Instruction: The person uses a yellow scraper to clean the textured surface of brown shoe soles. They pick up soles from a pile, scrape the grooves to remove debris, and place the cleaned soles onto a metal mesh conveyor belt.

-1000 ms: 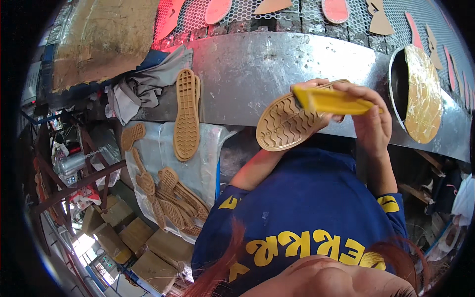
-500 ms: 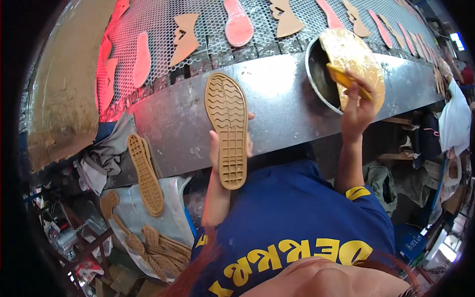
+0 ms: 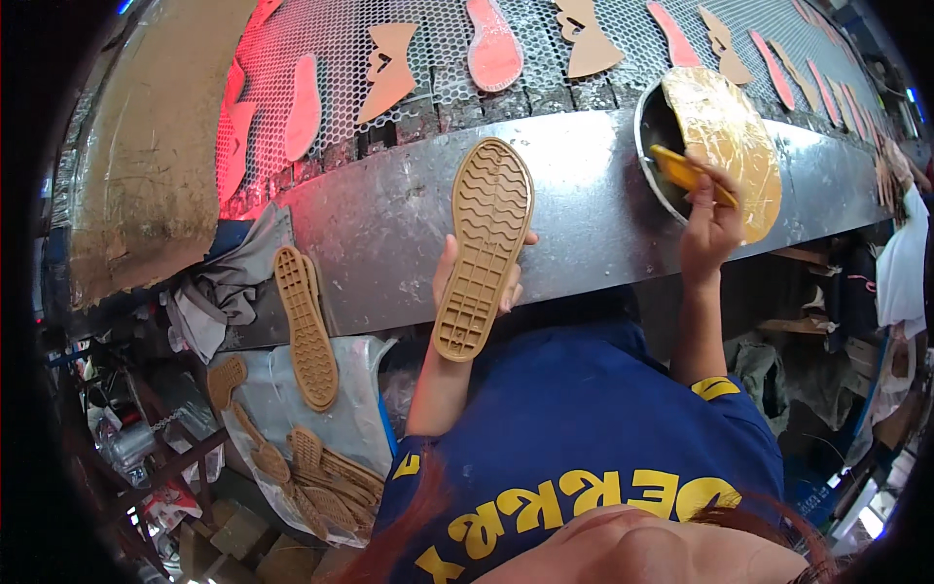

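Note:
In my left hand is a tan rubber shoe sole, toe end up, with its tread of wavy lines and square grid facing me. My fingers wrap round its edges from behind. On the right, my right hand grips a flat yellow tool that looks like a brush. The tool's far end is over the mouth of a round metal pot, and I cannot make that end out. A shiny yellowish cover, film-like on top, lies across the pot's right part.
Behind the metal ledge runs a mesh conveyor bearing pink insoles and tan cut-outs. More soles lie at lower left by a grey cloth. Cardboard stands at far left; another person's hand shows far right.
The sole has tilted, its toe end leaning to the right. My right hand and the yellow tool stay at the pot. The whole view has shifted slightly.

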A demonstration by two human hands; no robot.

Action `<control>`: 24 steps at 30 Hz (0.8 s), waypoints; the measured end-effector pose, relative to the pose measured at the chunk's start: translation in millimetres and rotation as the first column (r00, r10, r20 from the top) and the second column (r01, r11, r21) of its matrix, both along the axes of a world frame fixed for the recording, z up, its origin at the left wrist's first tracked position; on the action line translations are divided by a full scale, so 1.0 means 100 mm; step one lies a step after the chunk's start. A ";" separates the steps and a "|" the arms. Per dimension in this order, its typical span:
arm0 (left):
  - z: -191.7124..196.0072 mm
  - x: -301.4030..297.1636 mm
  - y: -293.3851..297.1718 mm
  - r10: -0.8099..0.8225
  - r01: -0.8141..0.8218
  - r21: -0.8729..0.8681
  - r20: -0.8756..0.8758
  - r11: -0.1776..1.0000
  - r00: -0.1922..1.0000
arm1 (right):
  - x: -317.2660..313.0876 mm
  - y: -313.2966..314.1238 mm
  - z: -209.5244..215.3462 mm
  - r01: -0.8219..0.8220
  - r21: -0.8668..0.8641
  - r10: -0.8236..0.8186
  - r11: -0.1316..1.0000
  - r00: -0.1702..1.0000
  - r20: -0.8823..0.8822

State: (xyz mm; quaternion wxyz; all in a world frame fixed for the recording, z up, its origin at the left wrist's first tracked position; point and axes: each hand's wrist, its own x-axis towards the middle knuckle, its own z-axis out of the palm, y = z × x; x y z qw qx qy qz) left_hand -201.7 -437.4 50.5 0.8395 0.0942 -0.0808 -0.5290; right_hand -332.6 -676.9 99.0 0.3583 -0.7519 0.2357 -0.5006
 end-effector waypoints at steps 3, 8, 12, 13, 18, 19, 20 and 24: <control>0.02 0.01 -0.01 0.003 -0.003 -0.005 -0.029 1.000 1.000 | 0.00 -0.05 0.03 -0.030 0.134 0.019 0.991 0.997 0.079; 0.01 0.02 -0.01 -0.021 0.021 -0.005 -0.037 1.000 0.999 | 0.13 0.00 0.12 -0.246 0.350 0.052 0.904 0.876 0.480; 0.05 0.01 -0.03 -0.068 0.073 0.070 -0.064 0.995 0.996 | 0.29 0.43 0.08 -0.433 0.369 0.330 0.823 0.892 0.309; 0.06 0.01 -0.03 -0.079 0.086 0.097 -0.077 0.992 0.994 | 0.32 0.55 0.09 -0.518 0.346 0.465 0.782 0.855 0.228; 0.03 0.03 0.02 -0.115 0.127 0.133 -0.097 0.983 0.989 | 0.61 0.66 -0.04 -0.660 0.265 0.693 0.703 0.719 -0.050; 0.04 0.03 0.01 -0.120 0.134 0.131 -0.110 0.982 0.987 | 0.69 0.61 -0.13 -0.633 0.269 0.651 0.726 0.759 0.031; 0.05 0.03 0.01 -0.125 0.141 0.130 -0.124 0.981 0.984 | 0.76 0.54 -0.18 -0.574 0.152 0.587 0.805 0.808 -0.058; 0.02 0.03 0.00 -0.128 0.140 0.111 -0.112 0.984 0.986 | 0.92 0.48 -0.16 -0.499 0.208 0.515 0.841 0.857 -0.029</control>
